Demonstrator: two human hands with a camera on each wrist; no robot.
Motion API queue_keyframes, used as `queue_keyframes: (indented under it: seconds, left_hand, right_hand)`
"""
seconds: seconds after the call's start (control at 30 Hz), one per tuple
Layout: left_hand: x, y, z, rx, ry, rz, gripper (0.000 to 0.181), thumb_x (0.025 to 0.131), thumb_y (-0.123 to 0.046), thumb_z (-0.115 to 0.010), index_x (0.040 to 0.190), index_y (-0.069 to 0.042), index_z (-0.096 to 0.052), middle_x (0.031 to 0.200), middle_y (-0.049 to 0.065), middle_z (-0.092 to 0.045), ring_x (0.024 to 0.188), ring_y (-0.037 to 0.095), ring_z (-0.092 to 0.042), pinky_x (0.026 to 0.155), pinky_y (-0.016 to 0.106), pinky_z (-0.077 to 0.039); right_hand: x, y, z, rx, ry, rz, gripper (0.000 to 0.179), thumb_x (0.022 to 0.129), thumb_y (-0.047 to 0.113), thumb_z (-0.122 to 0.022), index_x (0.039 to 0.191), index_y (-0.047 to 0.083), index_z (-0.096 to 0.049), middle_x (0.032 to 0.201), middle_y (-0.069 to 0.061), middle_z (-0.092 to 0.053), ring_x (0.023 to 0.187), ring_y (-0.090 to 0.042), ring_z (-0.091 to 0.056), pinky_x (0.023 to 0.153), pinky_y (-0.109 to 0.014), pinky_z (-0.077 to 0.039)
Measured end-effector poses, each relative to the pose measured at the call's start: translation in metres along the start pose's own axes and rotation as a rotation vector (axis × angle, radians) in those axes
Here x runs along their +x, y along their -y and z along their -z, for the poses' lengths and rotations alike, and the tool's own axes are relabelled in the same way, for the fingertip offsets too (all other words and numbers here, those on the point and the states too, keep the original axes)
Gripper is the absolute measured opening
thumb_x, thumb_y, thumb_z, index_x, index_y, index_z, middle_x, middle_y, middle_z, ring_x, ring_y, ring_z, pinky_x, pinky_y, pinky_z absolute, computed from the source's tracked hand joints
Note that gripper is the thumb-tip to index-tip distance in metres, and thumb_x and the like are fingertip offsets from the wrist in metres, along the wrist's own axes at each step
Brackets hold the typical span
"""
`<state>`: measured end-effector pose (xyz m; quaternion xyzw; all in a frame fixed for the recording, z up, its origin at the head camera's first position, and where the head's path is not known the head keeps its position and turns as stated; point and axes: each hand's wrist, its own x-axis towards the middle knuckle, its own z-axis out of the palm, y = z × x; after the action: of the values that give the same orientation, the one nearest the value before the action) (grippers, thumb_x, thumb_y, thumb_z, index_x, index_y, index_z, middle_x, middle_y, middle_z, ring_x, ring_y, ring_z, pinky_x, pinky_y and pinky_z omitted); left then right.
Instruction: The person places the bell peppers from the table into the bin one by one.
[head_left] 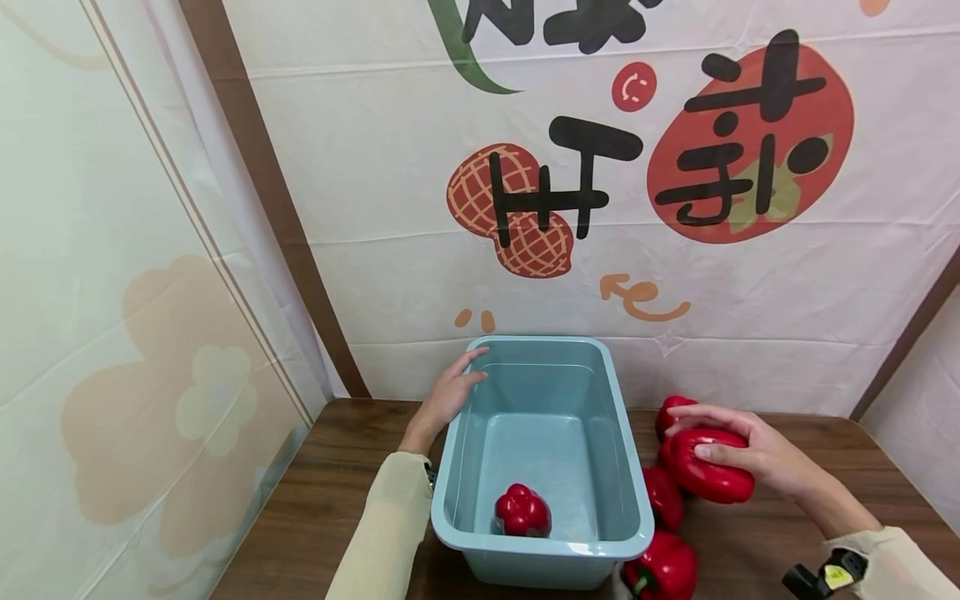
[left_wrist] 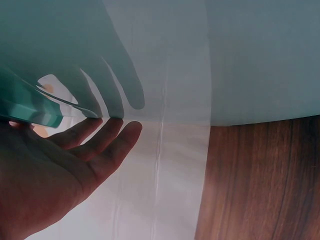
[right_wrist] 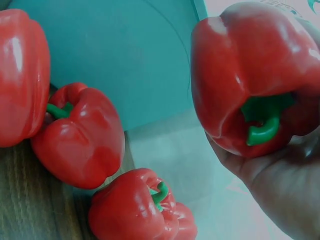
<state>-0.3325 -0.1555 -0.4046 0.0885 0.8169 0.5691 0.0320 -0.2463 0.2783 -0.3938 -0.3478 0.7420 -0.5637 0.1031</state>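
My right hand [head_left: 757, 450] grips a red bell pepper [head_left: 708, 471], raised beside the tub; its green stem shows in the right wrist view, where I see the held pepper [right_wrist: 250, 75] up close. Several other red bell peppers, such as this one [head_left: 663, 567], lie on the table along the tub's right side. At the far left edge of the light blue plastic tub [head_left: 453, 508], my left hand [head_left: 446, 396] rests on the rim. Its straight fingers [left_wrist: 112, 150] touch the outer wall in the left wrist view. Inside the tub, near its front, sits one red pepper [head_left: 522, 510].
The tub stands on a brown wooden table [head_left: 330, 483]. A white printed cloth [head_left: 375, 167] hangs right behind the table, and another pale cloth [head_left: 150, 350] closes off the left side.
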Motion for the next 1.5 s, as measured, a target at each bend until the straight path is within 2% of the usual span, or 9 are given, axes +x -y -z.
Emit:
queue_keyframes:
  seconds: [0.13,0.4,0.7,1.07,1.2,1.43,1.5]
  left_hand:
    - [-0.001,-0.001,0.0,-0.004,0.004,0.009,0.051,0.099,-0.024,-0.047,0.15,-0.02,-0.043,0.161,0.007,-0.028,0.141,0.034,-0.033,0.11,0.06,-0.03]
    - [-0.001,-0.001,-0.001,0.001,0.0,0.0,0.049,0.1,-0.021,-0.046,0.149,-0.019,-0.043,0.161,0.008,-0.028,0.14,0.034,-0.034,0.109,0.06,-0.031]
    - [-0.001,0.0,0.0,-0.002,-0.004,-0.003,0.049,0.1,-0.021,-0.046,0.149,-0.019,-0.043,0.16,0.008,-0.03,0.142,0.033,-0.033,0.11,0.059,-0.03]
    - [0.0,0.001,0.0,-0.021,0.002,0.029,0.048,0.101,-0.023,-0.045,0.15,-0.023,-0.043,0.161,0.006,-0.028,0.138,0.035,-0.036,0.108,0.061,-0.033]
    - [-0.001,0.0,0.0,-0.014,0.001,0.024,0.049,0.101,-0.023,-0.045,0.15,-0.022,-0.043,0.161,0.006,-0.027,0.139,0.035,-0.035,0.108,0.062,-0.032]
    - [-0.027,-0.04,0.004,-0.005,0.049,0.038,0.052,0.101,-0.019,-0.044,0.152,-0.009,-0.037,0.162,0.015,-0.024,0.14,0.039,-0.034,0.109,0.06,-0.033]
    - [-0.027,-0.04,0.004,-0.007,0.048,0.038,0.052,0.101,-0.019,-0.044,0.152,-0.009,-0.037,0.162,0.015,-0.024,0.14,0.039,-0.034,0.109,0.06,-0.033]
  right_hand:
    - [0.002,0.002,-0.001,0.01,-0.018,-0.018,0.051,0.093,-0.004,-0.05,0.144,0.003,-0.045,0.127,-0.006,-0.064,0.112,-0.016,-0.062,0.074,-0.044,-0.059]
    - [0.005,0.007,-0.001,0.031,-0.004,0.028,0.051,0.095,-0.006,-0.047,0.145,-0.001,-0.041,0.129,-0.004,-0.063,0.116,-0.015,-0.059,0.074,-0.044,-0.059]
    - [0.011,0.01,-0.002,0.019,-0.022,0.047,0.049,0.094,-0.009,-0.045,0.142,0.0,-0.045,0.127,-0.005,-0.064,0.113,-0.014,-0.062,0.076,-0.04,-0.059]
    - [0.017,0.013,-0.003,0.024,-0.029,0.078,0.047,0.094,-0.01,-0.046,0.141,-0.006,-0.043,0.127,-0.008,-0.064,0.113,-0.014,-0.062,0.077,-0.04,-0.059]
    - [0.018,0.013,-0.002,0.033,-0.025,0.08,0.048,0.094,-0.01,-0.045,0.142,-0.005,-0.043,0.127,-0.008,-0.063,0.112,-0.015,-0.062,0.077,-0.041,-0.059]
    - [0.02,0.015,-0.001,0.049,-0.028,0.073,0.049,0.095,-0.009,-0.045,0.143,-0.001,-0.044,0.13,-0.009,-0.063,0.113,-0.016,-0.062,0.078,-0.041,-0.058]
    - [0.021,0.016,-0.001,0.055,-0.021,0.089,0.05,0.094,-0.01,-0.044,0.143,-0.001,-0.044,0.131,-0.011,-0.062,0.114,-0.016,-0.062,0.078,-0.041,-0.058]
